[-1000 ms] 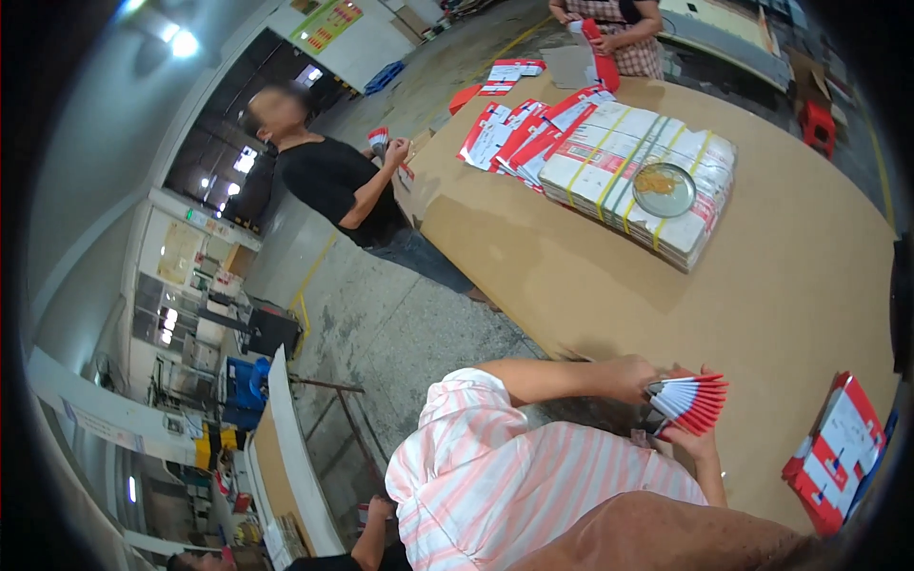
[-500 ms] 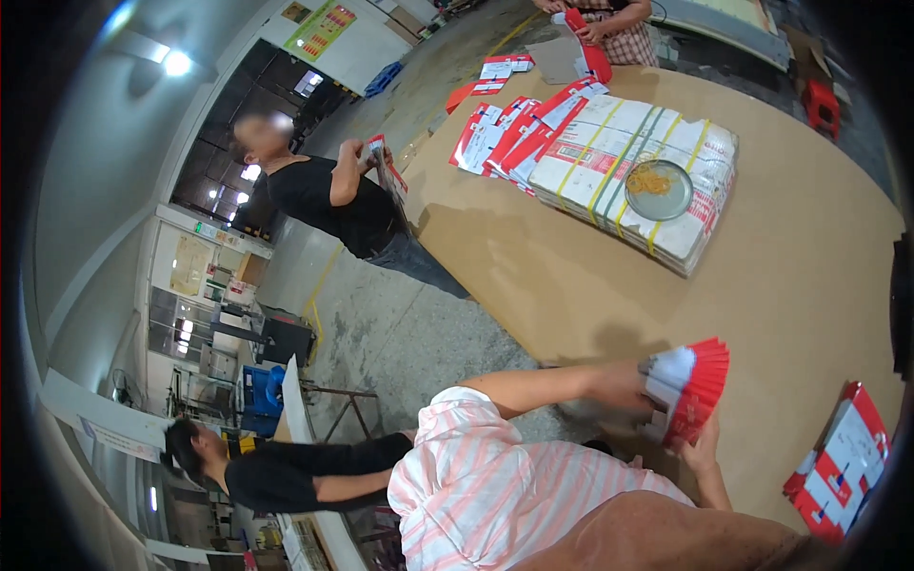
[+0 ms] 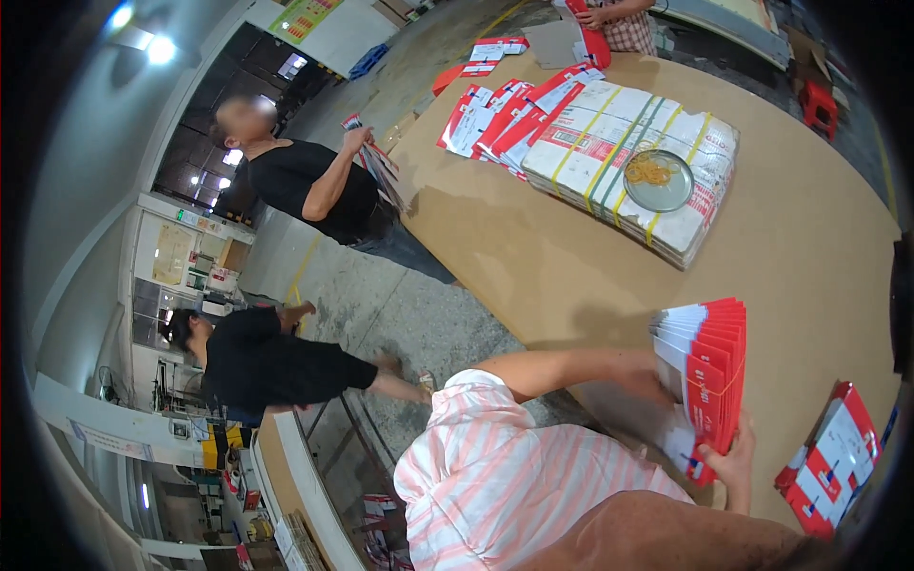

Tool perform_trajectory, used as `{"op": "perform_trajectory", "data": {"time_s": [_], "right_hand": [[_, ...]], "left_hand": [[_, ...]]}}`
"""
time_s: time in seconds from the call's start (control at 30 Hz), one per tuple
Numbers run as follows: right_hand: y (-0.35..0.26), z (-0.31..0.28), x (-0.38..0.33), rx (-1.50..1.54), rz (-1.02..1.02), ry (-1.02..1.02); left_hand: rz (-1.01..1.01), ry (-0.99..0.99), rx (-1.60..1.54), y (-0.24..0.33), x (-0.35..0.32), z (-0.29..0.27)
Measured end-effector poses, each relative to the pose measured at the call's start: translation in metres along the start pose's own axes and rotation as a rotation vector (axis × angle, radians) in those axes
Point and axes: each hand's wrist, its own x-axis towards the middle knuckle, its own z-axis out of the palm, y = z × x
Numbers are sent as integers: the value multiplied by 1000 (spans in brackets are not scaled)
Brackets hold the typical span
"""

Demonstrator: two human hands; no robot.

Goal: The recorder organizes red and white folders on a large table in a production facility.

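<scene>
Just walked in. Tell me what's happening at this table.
The person wearing the camera holds a fanned stack of red and white flat packs on edge over the brown table, the left hand behind it and the right hand under its lower corner. A second pile of packs lies to the right. Further off sit strapped bundles with a round dish of rubber bands on top. A person in black at the table's edge holds more packs.

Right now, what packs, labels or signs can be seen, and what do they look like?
Fanned red-and-white cards: upright between both hands.
Strapped bundle: far on table, white-red flat packs, yellow bands.
Loose red-white packs: beside it.
Small stack: right edge, red-white.
Wall sign: top, yellow-green rectangle.
</scene>
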Motion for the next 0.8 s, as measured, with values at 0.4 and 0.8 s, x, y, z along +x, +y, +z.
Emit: {"op": "perform_trajectory", "data": {"time_s": [0.4,0.8], "right_hand": [[28,-6,39,-982,-243,37],[94,74,3,-1206,-295,-65]], "left_hand": [[-222,920,867,-100,-45,-71],[-625,596,1185,-167,27,12]]}}
